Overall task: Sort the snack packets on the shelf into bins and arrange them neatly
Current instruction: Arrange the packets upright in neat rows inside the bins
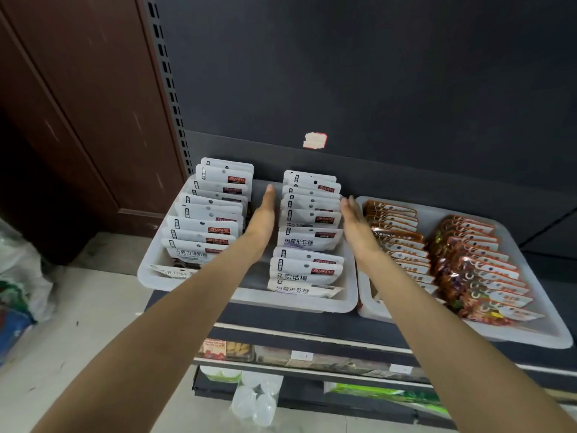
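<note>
Two white bins stand side by side on the dark shelf. The left bin (146, 270) holds two rows of white snack packets: a left row (206, 223) and a right row (309, 232), standing upright and overlapping. My left hand (262, 217) is flat with straight fingers along the left side of the right row. On that row's right side, my right hand (354, 220) is held flat with straight fingers. Neither hand grips a packet. The right bin (530, 335) holds two rows of red-brown packets (468, 264).
A brown wooden panel (78, 120) stands left of the shelf upright. Plastic bags (18, 276) lie on the floor at the left. Lower shelves (312, 357) carry other goods, and a clear bag of cups (256, 401) hangs below. A torn sticker (314, 140) marks the dark back wall.
</note>
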